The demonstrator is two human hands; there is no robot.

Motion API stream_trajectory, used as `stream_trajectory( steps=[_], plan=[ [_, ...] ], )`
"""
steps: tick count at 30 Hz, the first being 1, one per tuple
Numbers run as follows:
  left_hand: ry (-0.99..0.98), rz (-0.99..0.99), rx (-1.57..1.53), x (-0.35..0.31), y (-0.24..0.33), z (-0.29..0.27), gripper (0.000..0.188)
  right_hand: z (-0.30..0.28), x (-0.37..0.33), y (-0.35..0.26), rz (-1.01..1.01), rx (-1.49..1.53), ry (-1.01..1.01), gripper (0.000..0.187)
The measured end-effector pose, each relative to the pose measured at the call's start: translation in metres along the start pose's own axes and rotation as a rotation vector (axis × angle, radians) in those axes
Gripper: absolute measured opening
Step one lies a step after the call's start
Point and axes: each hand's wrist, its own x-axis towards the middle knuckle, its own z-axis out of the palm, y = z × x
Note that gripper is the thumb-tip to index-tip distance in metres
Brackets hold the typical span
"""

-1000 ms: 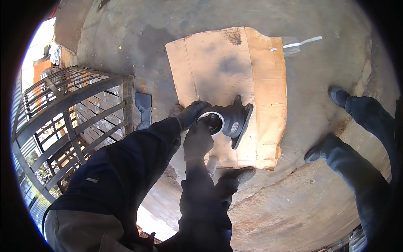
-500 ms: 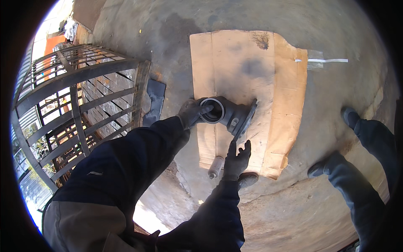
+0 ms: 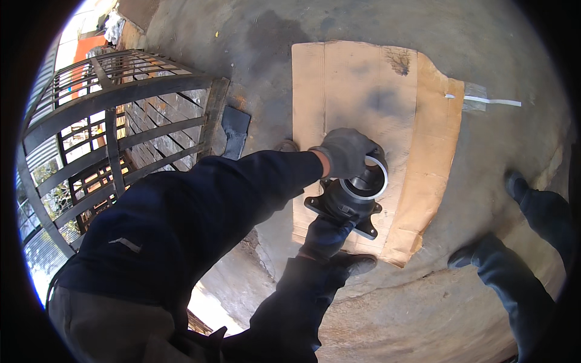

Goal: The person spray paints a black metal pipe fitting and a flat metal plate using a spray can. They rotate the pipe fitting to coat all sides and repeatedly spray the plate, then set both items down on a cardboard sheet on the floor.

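A dark metal pipe elbow [image 3: 347, 202] is tilted in both my gloved hands, over a sheet of cardboard [image 3: 357, 78]. Its round mouth with a pale ring-shaped rim faces up and to the right. The flange [image 3: 366, 228], with several bolt ears, lies at the lower side. My left hand [image 3: 345, 152] is closed over the far edge of the mouth, fingers partly hidden inside or behind the rim. At the near side, my right hand [image 3: 327, 237] grips the elbow by the flange, its fingertips partly under the body.
On the left stands a metal barred frame [image 3: 115, 139], with a flat dark piece [image 3: 236, 130] on the floor beside it. Another person's legs [image 3: 511, 290] are at the right. A white strip [image 3: 496, 101] lies by the cardboard. My shoe [image 3: 358, 266] is at its near edge.
The elbow has turned, its mouth moving right and its flange swinging toward me. My left hand moved to the mouth's far side; my right hand closed on the flange. The small canister is now hidden.
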Motion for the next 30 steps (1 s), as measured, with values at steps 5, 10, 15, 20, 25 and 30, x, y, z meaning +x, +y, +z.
stream_trajectory(
  steps=[5,10,15,20,25,30],
  plan=[
    [-0.005,0.480,0.387,0.033,0.110,0.088,0.015,0.007,0.017,0.029,0.244,0.074,0.009,0.054],
    [0.282,0.524,0.278,0.011,0.110,0.149,0.010,0.000,0.032,0.025,0.348,0.044,-0.011,0.057],
    [0.615,0.496,0.060,-0.086,0.058,0.107,0.037,-0.006,0.005,-0.002,0.390,-0.086,0.052,0.061],
    [0.393,-0.179,-0.341,-0.276,-0.059,0.081,0.070,0.009,-0.126,-0.042,0.246,-0.610,0.063,0.063],
    [0.308,-0.907,-0.791,-0.440,-0.144,0.153,0.049,-0.075,-0.198,-0.080,0.114,-1.374,0.044,0.061],
    [0.421,-1.146,-1.071,-0.509,-0.211,0.268,0.059,-0.209,-0.164,-0.071,-0.087,-1.725,-0.139,0.084]
  ],
)
